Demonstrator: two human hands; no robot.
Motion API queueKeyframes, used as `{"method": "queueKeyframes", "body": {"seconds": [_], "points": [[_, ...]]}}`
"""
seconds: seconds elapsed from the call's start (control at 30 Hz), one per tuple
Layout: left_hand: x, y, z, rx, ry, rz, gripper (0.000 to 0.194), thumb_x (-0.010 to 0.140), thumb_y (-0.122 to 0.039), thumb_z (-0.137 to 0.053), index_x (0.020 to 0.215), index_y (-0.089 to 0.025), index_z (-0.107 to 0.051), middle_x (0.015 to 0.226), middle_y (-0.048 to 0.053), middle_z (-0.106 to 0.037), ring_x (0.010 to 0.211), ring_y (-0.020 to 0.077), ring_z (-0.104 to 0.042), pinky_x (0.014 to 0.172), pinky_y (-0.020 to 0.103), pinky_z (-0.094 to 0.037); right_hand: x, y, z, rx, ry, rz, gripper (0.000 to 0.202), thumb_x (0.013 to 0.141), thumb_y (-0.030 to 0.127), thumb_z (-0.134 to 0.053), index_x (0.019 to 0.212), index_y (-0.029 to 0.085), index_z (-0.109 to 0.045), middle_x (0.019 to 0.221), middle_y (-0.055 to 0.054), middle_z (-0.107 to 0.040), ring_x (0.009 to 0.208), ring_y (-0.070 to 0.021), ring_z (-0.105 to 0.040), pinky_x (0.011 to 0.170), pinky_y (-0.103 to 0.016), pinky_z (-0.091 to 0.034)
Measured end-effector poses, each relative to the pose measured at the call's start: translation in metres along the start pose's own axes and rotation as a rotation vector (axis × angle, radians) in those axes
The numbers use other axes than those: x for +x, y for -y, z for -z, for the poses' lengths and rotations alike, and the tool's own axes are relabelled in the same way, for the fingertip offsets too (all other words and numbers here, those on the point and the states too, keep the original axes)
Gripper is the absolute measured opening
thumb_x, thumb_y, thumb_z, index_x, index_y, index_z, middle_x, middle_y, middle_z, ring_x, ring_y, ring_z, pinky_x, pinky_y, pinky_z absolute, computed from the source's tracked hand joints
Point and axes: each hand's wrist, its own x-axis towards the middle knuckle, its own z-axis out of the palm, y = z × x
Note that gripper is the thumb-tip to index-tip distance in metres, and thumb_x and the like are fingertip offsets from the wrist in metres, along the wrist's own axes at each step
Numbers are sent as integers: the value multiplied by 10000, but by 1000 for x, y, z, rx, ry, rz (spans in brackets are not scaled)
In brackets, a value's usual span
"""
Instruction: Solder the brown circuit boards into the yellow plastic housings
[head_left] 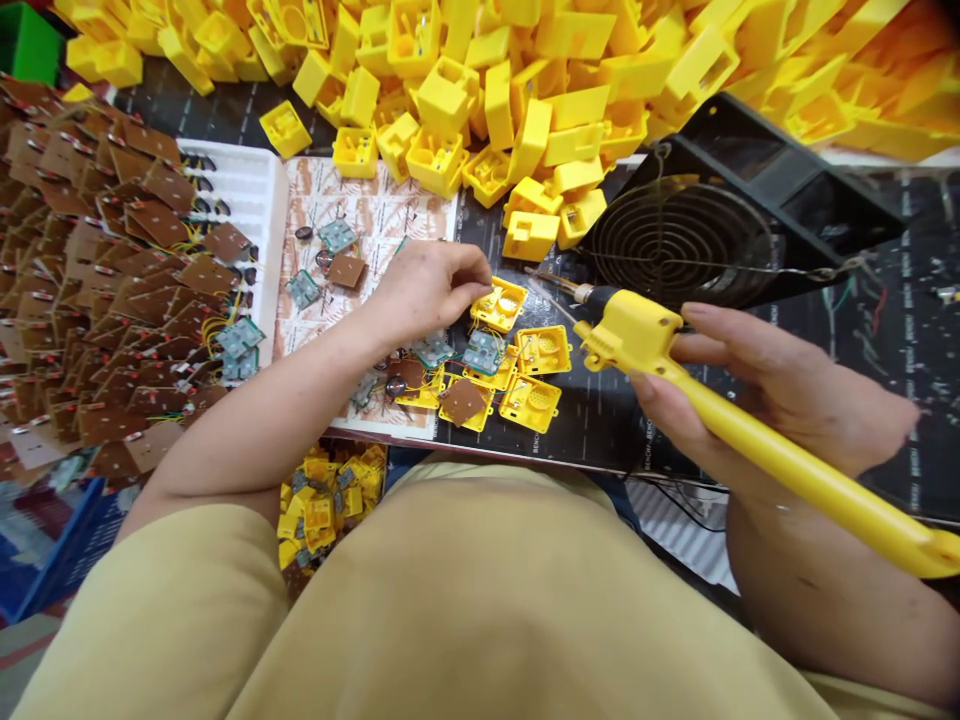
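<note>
Right hand [757, 390]: fingers wrapped around the yellow soldering iron [645, 335], long axis running from lower right to upper left, tip toward the yellow housing [499, 303]. Left hand [431, 285]: fingertips pinched narrow on that housing, on the black mat beside the fan [679, 240]. Handle end cut off at the frame edge; the pinched part is hidden.

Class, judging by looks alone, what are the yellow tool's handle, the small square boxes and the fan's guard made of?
Handle: probably moulded plastic, smooth with a soft sheen. Boxes: seemingly the same plastic, thin-walled with crisp edges. Guard: likely metal wire, thin dark concentric rings.
</note>
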Motion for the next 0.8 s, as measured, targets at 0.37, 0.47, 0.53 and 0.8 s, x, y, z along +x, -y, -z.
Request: {"method": "queueKeyframes", "body": {"seconds": [0.37, 0.47, 0.53, 0.8], "points": [[3, -9, 9, 285, 186, 9, 219, 900, -232, -578, 1011, -167, -756, 957, 57, -759, 963, 212, -699, 929, 354, -508, 22, 10, 0, 33, 14, 402, 281, 859, 257, -783, 1093, 217, -633, 856, 8, -769, 679, -151, -730, 599, -218, -591], [3, -13, 10, 350, 234, 21, 243, 918, -231, -556, 1044, -155, -750, 1013, 85, -761, 1004, 240, -702, 922, 372, -511, 25, 12, -4, 128, 11, 453, 260, 828, 228, -812, 1001, 212, -619, 814, 2, -760, 690, -160, -735, 612, -224, -612], [4, -15, 11, 365, 252, 19, 254, 925, -231, -546, 1056, -154, -749, 1037, 90, -759, 1022, 246, -702, 922, 371, -510, 27, 14, -4, 159, 35, 451, 239, 830, 215, -807, 970, 212, -612, 789, -3, -752, 688, -158, -734, 632, -226, -622], [4, -17, 9, 386, 218, -4, 257, 897, -222, -545, 1031, -171, -759, 960, 76, -750, 985, 245, -701, 890, 362, -517, 42, 24, 5, 164, 201, 474, 145, 905, 236, -730, 990, 246, -613, 842, 6, -750, 711, -133, -728, 704, -228, -634]]}}
